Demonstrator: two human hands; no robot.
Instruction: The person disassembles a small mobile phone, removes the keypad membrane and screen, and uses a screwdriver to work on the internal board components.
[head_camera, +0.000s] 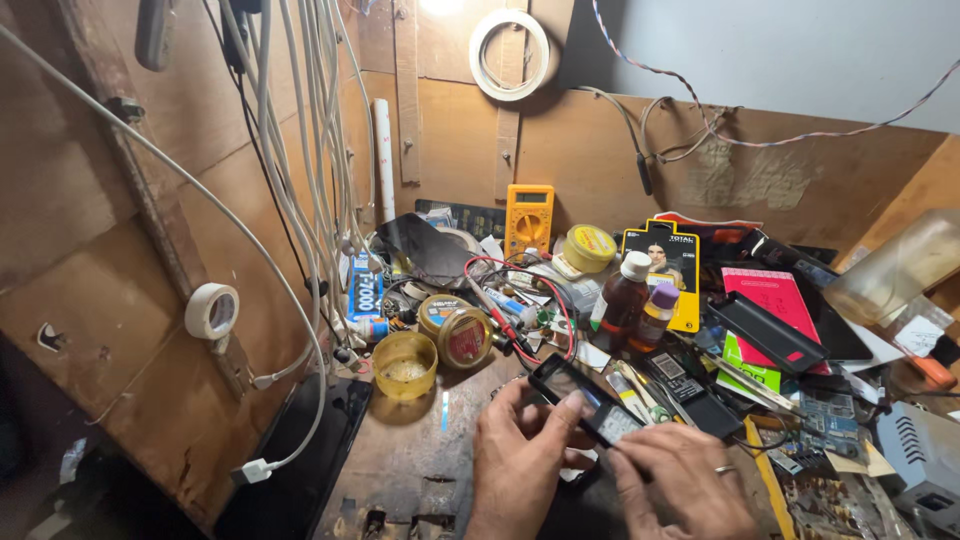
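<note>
Hands: left hand (515, 455) and right hand (680, 480) pinch a small black phone (590, 398) by its edges, fingertips pressed together.
Handling: likely light, stiff, slippery; screen fragile, so edges suit.
Beyond fingers: yellow tub (404, 364), brown bottle (622, 300), multimeter (529, 217).

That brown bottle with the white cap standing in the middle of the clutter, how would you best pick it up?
Probably take the brown bottle by its neck and white cap, coming down from above. It stands upright and the cap rises clear, while a smaller purple-capped bottle and a yellow card crowd its sides, leaving little room for a side grip on the body.
</note>
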